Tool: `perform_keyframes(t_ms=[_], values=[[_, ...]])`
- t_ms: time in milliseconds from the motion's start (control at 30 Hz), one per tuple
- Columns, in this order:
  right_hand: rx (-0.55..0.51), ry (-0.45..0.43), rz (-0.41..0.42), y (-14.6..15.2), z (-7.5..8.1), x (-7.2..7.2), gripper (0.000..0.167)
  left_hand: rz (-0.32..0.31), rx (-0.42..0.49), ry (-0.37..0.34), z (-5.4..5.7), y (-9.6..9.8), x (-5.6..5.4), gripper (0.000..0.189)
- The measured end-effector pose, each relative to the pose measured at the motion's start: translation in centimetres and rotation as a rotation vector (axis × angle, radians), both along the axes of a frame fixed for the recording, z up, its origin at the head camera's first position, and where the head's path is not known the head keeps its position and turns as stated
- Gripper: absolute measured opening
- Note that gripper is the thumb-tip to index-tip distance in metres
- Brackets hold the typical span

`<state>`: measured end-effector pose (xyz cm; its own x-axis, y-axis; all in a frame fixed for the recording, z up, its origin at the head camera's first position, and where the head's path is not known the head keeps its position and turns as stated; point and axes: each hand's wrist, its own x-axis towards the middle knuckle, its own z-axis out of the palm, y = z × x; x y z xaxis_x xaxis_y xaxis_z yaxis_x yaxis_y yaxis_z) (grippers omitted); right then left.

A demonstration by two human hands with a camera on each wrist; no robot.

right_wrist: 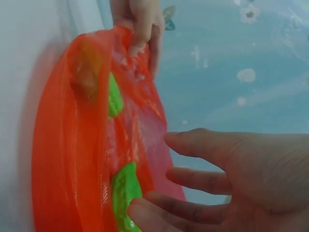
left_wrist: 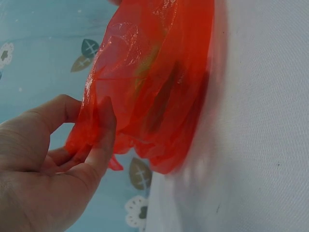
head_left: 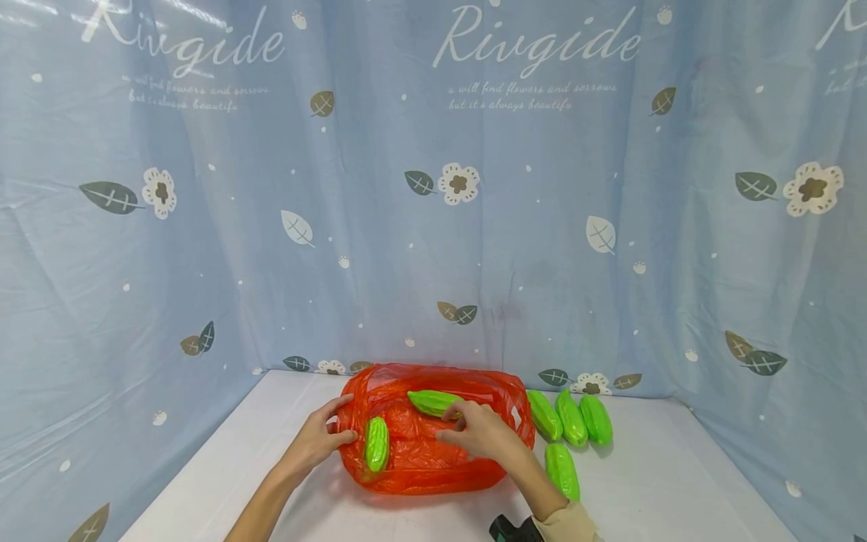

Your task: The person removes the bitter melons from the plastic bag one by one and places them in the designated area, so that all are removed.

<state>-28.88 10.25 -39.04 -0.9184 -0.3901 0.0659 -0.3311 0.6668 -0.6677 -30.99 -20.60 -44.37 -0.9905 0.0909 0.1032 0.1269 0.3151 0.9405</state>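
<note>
I am working in a curtained booth [head_left: 41,301]: blue, leaf-and-flower-printed curtains [head_left: 379,248] are hanging ahead of me and on both sides, closing in the white table [head_left: 677,467] before me.

Red bag [head_left: 416,482], green gourds [head_left: 377,444]
</note>
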Motion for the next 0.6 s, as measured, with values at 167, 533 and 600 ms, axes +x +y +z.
perform_keyframes(t_ms=[167,533,600], values=[[0.035,0.026,-0.021,-0.2,-0.5,-0.9,0.038,-0.001,-0.006,0.001,0.0,0.0,0.0,0.069],[0.064,0.091,-0.008,-0.5,-0.8,-3.0,0.041,-0.030,0.013,0.016,0.0,-0.1,-0.2,0.070],[0.062,0.093,-0.005,-0.6,-0.9,-3.4,0.042,-0.023,0.013,0.009,0.0,-0.1,-0.3,0.070]])
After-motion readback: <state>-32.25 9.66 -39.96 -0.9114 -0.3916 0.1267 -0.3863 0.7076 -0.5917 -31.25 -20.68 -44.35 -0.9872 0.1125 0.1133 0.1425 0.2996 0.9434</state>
